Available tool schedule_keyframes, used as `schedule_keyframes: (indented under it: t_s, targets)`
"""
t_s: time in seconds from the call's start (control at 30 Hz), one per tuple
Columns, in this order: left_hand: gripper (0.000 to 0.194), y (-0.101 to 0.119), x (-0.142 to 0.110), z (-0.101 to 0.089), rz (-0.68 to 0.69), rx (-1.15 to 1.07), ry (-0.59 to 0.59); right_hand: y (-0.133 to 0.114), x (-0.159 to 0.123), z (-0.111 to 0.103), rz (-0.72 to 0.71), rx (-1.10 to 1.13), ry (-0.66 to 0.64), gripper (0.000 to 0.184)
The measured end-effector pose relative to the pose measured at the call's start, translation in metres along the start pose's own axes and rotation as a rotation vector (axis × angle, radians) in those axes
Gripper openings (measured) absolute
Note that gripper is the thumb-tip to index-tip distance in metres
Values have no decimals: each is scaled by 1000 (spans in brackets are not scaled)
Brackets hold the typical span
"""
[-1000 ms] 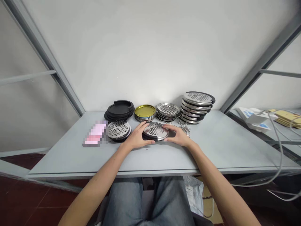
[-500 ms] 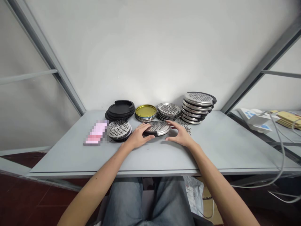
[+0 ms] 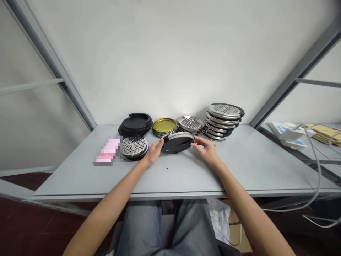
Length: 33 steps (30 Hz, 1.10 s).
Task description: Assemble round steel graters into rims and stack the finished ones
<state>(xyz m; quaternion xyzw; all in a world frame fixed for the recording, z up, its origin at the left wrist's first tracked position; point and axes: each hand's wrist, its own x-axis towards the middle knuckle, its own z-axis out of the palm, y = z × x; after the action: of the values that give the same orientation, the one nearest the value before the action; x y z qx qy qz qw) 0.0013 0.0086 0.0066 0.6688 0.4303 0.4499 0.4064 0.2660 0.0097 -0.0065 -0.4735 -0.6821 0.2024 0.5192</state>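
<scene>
A round grater disc assembly (image 3: 177, 144) is tilted up between my hands, its black underside facing me and its silver rim along the top. My left hand (image 3: 155, 151) grips its left edge, thumb on the black part. At its right edge, my right hand (image 3: 206, 148) pinches it between thumb and fingers. Left of it lies a pile of perforated grater discs (image 3: 134, 146). Behind it stand a stack of discs topped by a gold one (image 3: 164, 125) and a stack of silver grater plates (image 3: 191, 123).
Black round holders (image 3: 136, 122) are stacked at the back left. A tall stack of silver and black graters (image 3: 225, 121) stands at the back right, metal rings (image 3: 210, 137) beside it. A blurred pink item (image 3: 108, 151) lies left. White cables (image 3: 318, 170) hang at the right.
The grater assembly was lying face up with its holes showing; now it is tilted, underside toward me. My right hand has closed on its edge.
</scene>
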Motion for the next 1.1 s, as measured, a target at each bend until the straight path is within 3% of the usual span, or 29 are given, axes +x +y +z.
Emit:
schedule_keyframes:
  t_s: [0.23,0.5,0.7,0.8,0.97,1.1]
  targets:
    - [75,1,1,-1,-5,-29,-41,0,0,1,38,19,4,41]
    - [53,10,-3,1,211,54,-107,-3,0,-1,31,1,-11,40]
    - [40,11,-6,1,226,184,-27,-6,-1,-3,-24,-55,-114,40]
    - [37,12,-8,1,265,248,-61,-14,-2,-5,-107,-90,-210,42]
    - [41,12,-10,1,369,321,-129,-20,-4,-5,-198,-123,-343,61]
    - [45,13,-10,-2,459,399,-171,-15,-4,0,-227,-162,-338,64]
